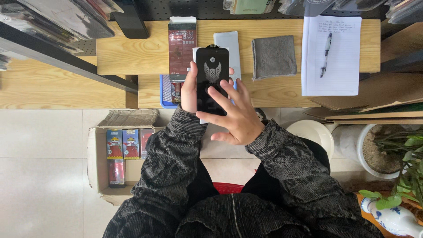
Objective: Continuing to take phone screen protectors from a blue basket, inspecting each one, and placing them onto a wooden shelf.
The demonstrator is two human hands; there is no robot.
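Observation:
My left hand (189, 90) grips a black phone-shaped slab (212, 70) with a silver winged emblem, held upright over the wooden table's front edge. The fingers of my right hand (233, 117) are spread and press on the slab's lower face. A white sheet shows behind the slab. Just beyond it on the table lie a dark red flat package (182, 46) and a pale blue-grey rectangular piece (229, 42).
A grey cloth (274, 56) and a lined paper sheet (331, 55) with a pen (326, 53) lie on the wooden table (128, 53). A cardboard box (94, 167) with several small packages sits on the floor at left. A potted plant (392, 150) stands right.

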